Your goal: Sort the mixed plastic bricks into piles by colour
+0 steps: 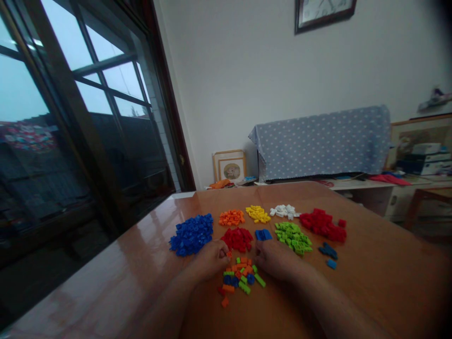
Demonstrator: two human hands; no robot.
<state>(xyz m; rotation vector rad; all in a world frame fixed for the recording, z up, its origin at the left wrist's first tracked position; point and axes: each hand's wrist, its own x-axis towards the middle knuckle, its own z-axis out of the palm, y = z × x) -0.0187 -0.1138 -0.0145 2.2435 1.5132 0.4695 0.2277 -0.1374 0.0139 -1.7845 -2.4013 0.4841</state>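
My left hand (pixel 213 258) is closed in a pinch, with a small orange toy brick (pixel 229 254) at its fingertips. It rests between the big blue brick pile (pixel 192 235) and a mixed group of orange, green, blue and red bricks (pixel 243 272). On the other side of that group is my right hand (pixel 274 257), its fingers curled down to the table; whatever they hold is hidden. Just beyond it lie a few blue bricks (pixel 263 234). A red brick pile (pixel 238 239) sits past the gap between both hands.
Farther back on the brown table (pixel 176 301) are orange bricks (pixel 231 217), yellow bricks (pixel 257 214) and white bricks (pixel 283 211). To the right lie light green bricks (pixel 293 237), more red bricks (pixel 323 224) and darker blue pieces (pixel 328 251).
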